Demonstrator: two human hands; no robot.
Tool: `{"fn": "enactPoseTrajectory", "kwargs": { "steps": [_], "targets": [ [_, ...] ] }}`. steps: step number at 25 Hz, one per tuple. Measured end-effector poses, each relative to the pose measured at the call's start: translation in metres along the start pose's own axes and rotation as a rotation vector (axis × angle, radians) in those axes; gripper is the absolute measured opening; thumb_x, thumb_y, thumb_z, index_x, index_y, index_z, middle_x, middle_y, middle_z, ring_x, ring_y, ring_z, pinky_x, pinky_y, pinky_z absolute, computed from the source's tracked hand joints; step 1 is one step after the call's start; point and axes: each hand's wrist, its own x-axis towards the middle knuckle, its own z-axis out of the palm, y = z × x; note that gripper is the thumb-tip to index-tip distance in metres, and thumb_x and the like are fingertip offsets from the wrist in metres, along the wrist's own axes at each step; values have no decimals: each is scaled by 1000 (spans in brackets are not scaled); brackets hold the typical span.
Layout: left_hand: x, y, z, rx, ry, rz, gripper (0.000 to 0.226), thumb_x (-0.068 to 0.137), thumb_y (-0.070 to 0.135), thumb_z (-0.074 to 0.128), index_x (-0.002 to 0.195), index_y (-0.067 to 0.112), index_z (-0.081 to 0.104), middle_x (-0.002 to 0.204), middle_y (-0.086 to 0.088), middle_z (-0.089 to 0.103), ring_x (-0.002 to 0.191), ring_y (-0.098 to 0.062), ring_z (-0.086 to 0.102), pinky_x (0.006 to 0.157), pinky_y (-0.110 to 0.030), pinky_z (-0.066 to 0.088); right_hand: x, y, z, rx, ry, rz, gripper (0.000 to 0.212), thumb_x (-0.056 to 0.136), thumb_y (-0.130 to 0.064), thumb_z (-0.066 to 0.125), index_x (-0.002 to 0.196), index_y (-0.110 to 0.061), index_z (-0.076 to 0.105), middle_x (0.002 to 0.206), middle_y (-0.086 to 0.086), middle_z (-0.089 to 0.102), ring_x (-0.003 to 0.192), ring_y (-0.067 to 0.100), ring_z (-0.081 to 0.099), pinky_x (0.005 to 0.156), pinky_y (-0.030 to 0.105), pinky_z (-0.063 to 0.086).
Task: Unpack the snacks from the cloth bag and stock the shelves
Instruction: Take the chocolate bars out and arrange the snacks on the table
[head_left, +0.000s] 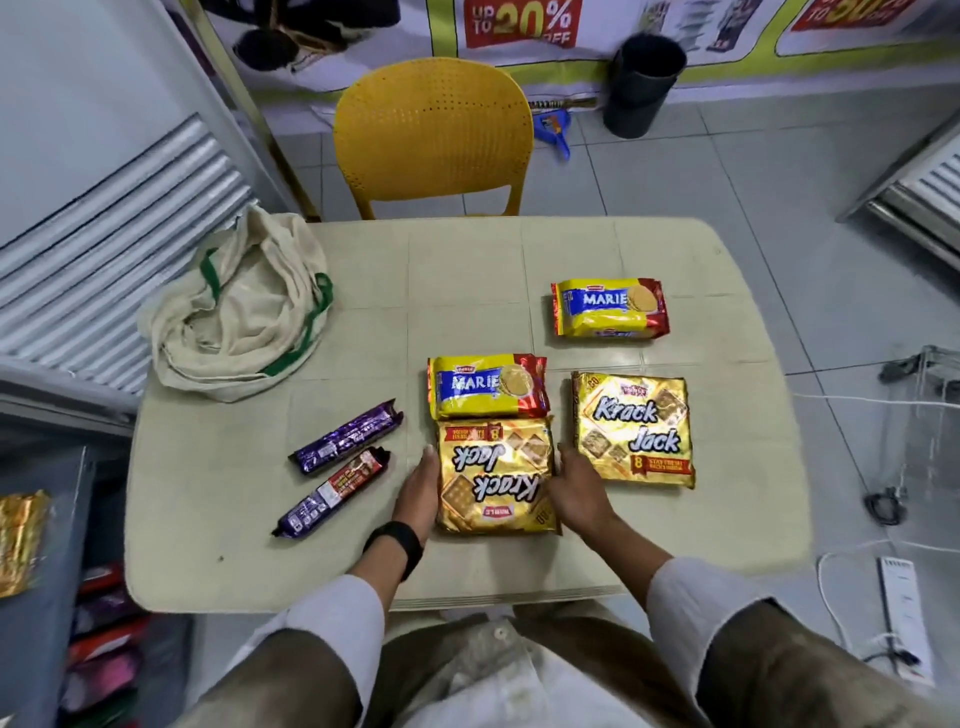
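Observation:
On the cream table (208, 519) a gold Krack Jack pack (493, 478) lies upside down near the front edge. My left hand (418, 491) presses its left side and my right hand (579, 491) its right side, fingers straight. A Marie pack (488, 387) touches its far edge. A second Krack Jack pack (634, 428) lies to the right, a second Marie pack (610, 309) further back. Two purple biscuit rolls (345, 436) (332, 493) lie at the left. The cloth bag (239, 306) sits slumped and open at the table's back left corner.
A yellow chair (434, 137) stands behind the table. Shelving (41, 519) with packets runs along the left, with a gold pack (21, 540) on it. A dark bin (644, 85) and a blue dustpan (553, 130) sit on the tiled floor at the back. Cables lie at the right.

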Motion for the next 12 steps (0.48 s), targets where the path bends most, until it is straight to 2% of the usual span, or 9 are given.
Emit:
{"fn": "enactPoseTrajectory", "kwargs": {
  "steps": [1,2,3,5,7,10,12],
  "targets": [
    [3,0,2,5,18,-18,62,100,67,26,118,27,70,113,4,74,101,-10,70,82,-28,56,2,-1,1,90,-4,47,38,89,-5,60,127,-10,60,122,14,69,113,36,65,94,47,55],
    [4,0,3,-9,27,-36,62,98,71,26,105,30,72,100,9,75,90,-6,70,71,-23,54,2,-3,1,161,-10,88,34,90,-4,58,123,-12,63,117,11,71,106,33,67,90,46,57],
    [5,-1,3,-31,25,-51,62,97,73,27,99,31,72,97,9,76,89,-7,71,72,-23,54,1,-4,2,214,-19,119,30,91,-5,57,118,-16,66,111,6,73,99,27,69,83,40,58],
    [6,-1,5,-59,6,-57,62,97,72,28,106,29,71,111,0,76,103,-18,71,93,-35,56,0,-6,1,289,-50,134,30,92,-4,55,109,-26,66,98,-8,72,86,12,67,65,28,52],
    [6,-3,7,-80,-2,-63,64,98,71,27,116,27,69,122,-5,73,114,-25,68,108,-45,49,0,-4,-1,331,-86,134,34,92,-1,52,109,-26,66,96,-9,71,84,11,68,60,25,49],
    [8,-5,7,-76,6,-59,72,97,73,26,126,22,69,123,-6,74,114,-26,69,108,-48,49,1,-6,-3,376,-116,154,35,92,2,50,105,-25,68,97,-5,74,82,13,71,61,26,53],
    [8,-5,7,-61,6,-55,73,97,73,26,127,22,68,122,-7,74,113,-27,69,108,-48,49,2,-6,-3,390,-113,157,33,92,2,51,99,-26,69,92,-7,74,68,4,72,52,20,52]
  ]
}}
